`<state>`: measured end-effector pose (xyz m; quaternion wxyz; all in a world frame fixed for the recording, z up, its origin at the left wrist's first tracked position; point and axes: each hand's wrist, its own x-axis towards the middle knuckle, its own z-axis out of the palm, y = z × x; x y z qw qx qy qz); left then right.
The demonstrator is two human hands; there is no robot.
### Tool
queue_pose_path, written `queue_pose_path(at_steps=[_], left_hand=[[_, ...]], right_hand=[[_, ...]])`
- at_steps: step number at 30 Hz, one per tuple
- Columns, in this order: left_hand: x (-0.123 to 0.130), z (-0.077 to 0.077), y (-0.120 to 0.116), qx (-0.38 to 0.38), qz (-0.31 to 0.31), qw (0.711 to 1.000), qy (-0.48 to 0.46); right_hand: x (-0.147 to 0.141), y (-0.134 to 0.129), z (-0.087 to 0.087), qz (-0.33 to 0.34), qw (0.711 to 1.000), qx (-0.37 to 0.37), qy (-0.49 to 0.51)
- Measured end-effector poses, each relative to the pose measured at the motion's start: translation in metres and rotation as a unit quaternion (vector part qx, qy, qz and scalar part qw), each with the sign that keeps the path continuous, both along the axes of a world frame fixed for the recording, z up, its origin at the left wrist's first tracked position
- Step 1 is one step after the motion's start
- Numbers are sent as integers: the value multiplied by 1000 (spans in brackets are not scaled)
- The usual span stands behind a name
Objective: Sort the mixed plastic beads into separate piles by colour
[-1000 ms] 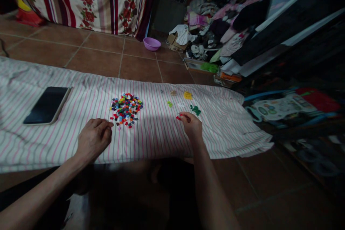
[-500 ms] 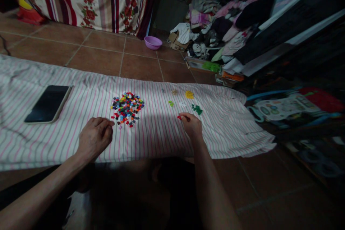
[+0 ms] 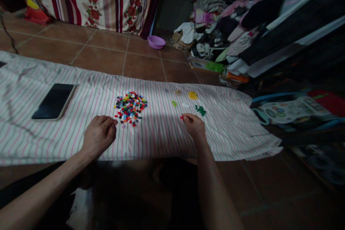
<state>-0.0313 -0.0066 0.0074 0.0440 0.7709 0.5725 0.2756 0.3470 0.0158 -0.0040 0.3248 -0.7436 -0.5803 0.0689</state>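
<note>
A heap of small, square plastic pieces in mixed colours (image 3: 131,106) lies on a striped cloth (image 3: 156,136). My left hand (image 3: 100,133) rests at its near left edge, fingers curled together; whether anything is inside them cannot be seen. Farther right, my right hand (image 3: 195,125) is closed in a pinch with a small red piece (image 3: 182,117) at its fingertips. Just beyond it are little single-colour groups: dark green pieces (image 3: 201,110), white pieces (image 3: 185,105), light green pieces (image 3: 174,103), yellow pieces (image 3: 192,95), tan pieces (image 3: 178,92) and a tiny grey group (image 3: 166,90).
A phone (image 3: 54,101) lies on the cloth at the left. Beyond the cloth, a purple basin (image 3: 156,42) sits on the tiled floor before a flowered curtain (image 3: 105,0). Clothes (image 3: 210,21) are heaped at the back right, with a dark shelf-like frame beside them.
The whole view has shifted slightly, so things appear a little farther right. Both hands keep nearly the same places and poses over the cloth.
</note>
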Motion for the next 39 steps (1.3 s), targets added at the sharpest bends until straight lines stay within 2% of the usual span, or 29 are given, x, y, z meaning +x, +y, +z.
queue_pose_path(at_steps=[8, 17, 20, 23, 26, 30, 35, 39], left_hand=[[0, -1, 0, 4, -1, 1000, 10], [-1, -4, 1, 10, -8, 1000, 18], [0, -4, 1, 9, -2, 1000, 21], [0, -3, 2, 13, 1, 1000, 28], [0, -3, 2, 17, -3, 999, 32], [1, -3, 3, 20, -7, 999, 25], [0, -3, 3, 16, -11, 1000, 23], [1, -3, 3, 12, -12, 1000, 26]], right_hand=[[-3, 4, 2, 2, 999, 20, -40], [-36, 8, 10, -9, 991, 88, -95], [-54, 10, 11, 30, 989, 106, -96], [-78, 13, 12, 99, 987, 105, -65], [-106, 17, 11, 182, 977, 102, -37], [-137, 20, 8, 259, 961, 96, -15], [-156, 25, 1, 312, 947, 71, -24], [-162, 27, -4, 323, 944, 54, -46]])
